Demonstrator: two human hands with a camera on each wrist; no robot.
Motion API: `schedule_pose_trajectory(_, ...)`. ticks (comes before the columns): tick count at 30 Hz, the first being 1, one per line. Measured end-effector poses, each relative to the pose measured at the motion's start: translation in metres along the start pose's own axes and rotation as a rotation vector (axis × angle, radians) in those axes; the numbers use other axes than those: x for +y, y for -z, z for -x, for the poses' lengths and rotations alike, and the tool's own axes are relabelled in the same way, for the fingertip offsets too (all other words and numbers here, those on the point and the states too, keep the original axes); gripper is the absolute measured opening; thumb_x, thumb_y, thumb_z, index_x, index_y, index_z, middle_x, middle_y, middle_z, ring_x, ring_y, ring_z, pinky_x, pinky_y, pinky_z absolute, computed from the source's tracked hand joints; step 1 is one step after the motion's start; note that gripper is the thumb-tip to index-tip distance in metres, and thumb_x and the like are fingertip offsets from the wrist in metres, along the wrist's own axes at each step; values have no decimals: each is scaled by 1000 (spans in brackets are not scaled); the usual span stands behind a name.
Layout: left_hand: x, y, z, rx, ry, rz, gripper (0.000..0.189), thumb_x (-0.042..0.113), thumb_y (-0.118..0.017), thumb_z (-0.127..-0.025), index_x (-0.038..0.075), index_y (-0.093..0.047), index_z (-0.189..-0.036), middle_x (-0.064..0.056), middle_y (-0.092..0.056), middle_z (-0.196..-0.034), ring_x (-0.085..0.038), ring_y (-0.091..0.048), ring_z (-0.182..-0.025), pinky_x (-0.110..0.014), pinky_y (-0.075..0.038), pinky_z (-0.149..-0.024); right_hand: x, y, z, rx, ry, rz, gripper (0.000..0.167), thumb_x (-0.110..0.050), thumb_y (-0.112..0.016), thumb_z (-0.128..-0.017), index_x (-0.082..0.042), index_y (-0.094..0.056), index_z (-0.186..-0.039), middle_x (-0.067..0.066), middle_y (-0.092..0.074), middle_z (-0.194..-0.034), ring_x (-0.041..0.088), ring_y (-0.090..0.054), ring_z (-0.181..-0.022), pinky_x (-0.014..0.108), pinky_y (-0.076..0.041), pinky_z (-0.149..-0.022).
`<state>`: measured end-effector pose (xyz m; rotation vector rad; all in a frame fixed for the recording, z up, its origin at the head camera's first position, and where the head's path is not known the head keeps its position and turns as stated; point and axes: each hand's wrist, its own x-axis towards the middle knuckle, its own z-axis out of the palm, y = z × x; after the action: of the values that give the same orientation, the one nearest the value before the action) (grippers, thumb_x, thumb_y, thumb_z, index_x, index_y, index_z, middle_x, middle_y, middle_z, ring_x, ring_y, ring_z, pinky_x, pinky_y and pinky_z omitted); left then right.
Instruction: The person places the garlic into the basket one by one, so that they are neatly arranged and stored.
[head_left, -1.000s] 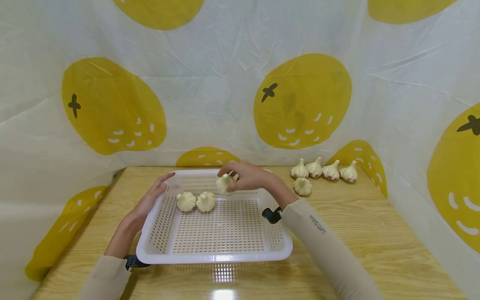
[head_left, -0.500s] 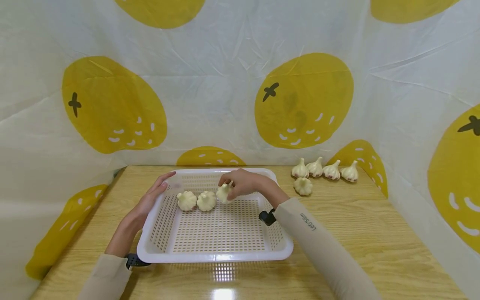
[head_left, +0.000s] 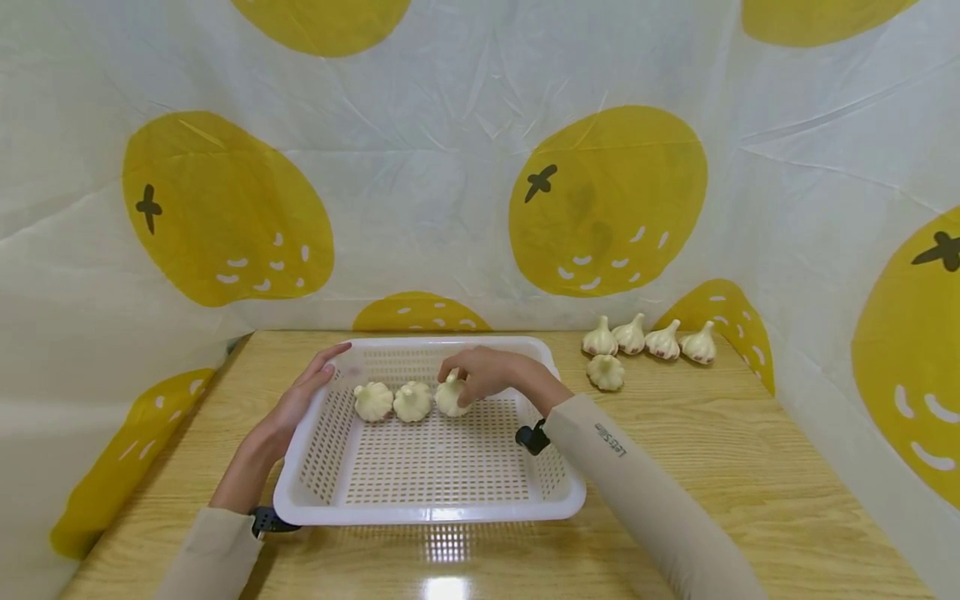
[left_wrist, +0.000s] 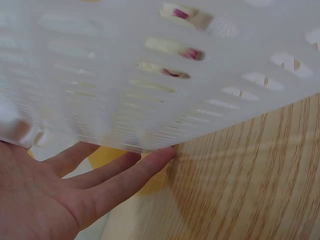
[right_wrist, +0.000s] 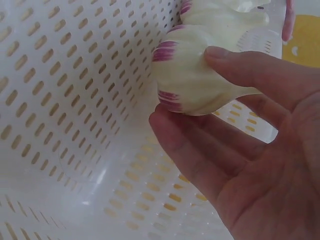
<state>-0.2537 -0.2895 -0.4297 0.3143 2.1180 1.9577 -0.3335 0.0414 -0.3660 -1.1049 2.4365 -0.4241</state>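
In the head view a white perforated plastic basket (head_left: 430,514) stands on the wooden table. My right hand (head_left: 491,372) is inside it and pinches a garlic bulb (head_left: 450,399) near the basket floor. The right wrist view shows the thumb on one side of this cream and purple bulb (right_wrist: 187,75) and fingers on the other. Two more garlic bulbs (head_left: 373,402) sit just left of it in a row. My left hand (head_left: 294,407) rests along the basket's left outer side. Its fingers (left_wrist: 125,182) are extended against the wall in the left wrist view.
Several garlic bulbs (head_left: 663,341) stand in a row at the table's back right, with one bulb (head_left: 605,372) in front of them. A white curtain with yellow fruit prints (head_left: 607,200) hangs behind and at the sides of the table (head_left: 712,467).
My right hand has lowered the garlic bulb toward the basket floor, level with the two others. My left hand stays at the basket's left side.
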Motion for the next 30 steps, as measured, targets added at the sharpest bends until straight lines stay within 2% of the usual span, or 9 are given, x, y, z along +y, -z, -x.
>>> schedule_pose_trajectory(5,0,0,-1,-8,-9,9,56,44,-22,-114,30,-7,-166,-23,-20,-166,-25,-52,-129,-52,-52,-93,-1,-1,0,-17,-17,27,43,-14,-73,-91,-18,-64,-133,10,-68,-134,26,-63,-123,37,-52,-96)
schedule_pose_trajectory(10,0,0,-3,-11,-14,17,56,44,-22,-114,29,-8,-166,-24,-20,-166,-22,-53,-127,-52,-52,-93,-2,-2,0,-31,-34,36,41,-15,-72,-93,-19,-64,-134,9,-67,-133,26,-62,-122,39,-52,-95)
schedule_pose_trajectory(18,1,0,-2,-1,-3,13,56,45,-22,-114,30,-8,-166,-23,-20,-166,-24,-51,-127,-52,-52,-93,-2,-4,-3,-30,-40,78,41,-17,-71,-96,-21,-64,-136,4,-67,-128,21,-62,-103,38,-51,-88)
schedule_pose_trajectory(25,0,0,-1,-2,-12,13,56,42,-21,-114,27,-8,-166,-24,-20,-165,-21,-53,-125,-52,-52,-93,-3,-7,-5,4,-2,146,40,-17,-74,-94,-16,-64,-132,4,-69,-129,21,-64,-102,38,-51,-89)
schedule_pose_trajectory(28,0,0,0,-4,-14,15,55,42,-21,-115,28,-8,-166,-24,-20,-165,-20,-54,-125,-52,-52,-93,-3,-8,-5,-2,-14,139,40,-18,-74,-94,-16,-64,-133,4,-68,-129,21,-63,-102,37,-51,-88)
schedule_pose_trajectory(30,0,0,0,-5,-14,16,56,43,-21,-114,28,-8,-166,-24,-20,-165,-19,-53,-125,-52,-52,-93,-3,-7,-4,-12,-28,120,44,-19,-73,-95,-16,-62,-137,4,-67,-134,22,-65,-108,38,-52,-91)
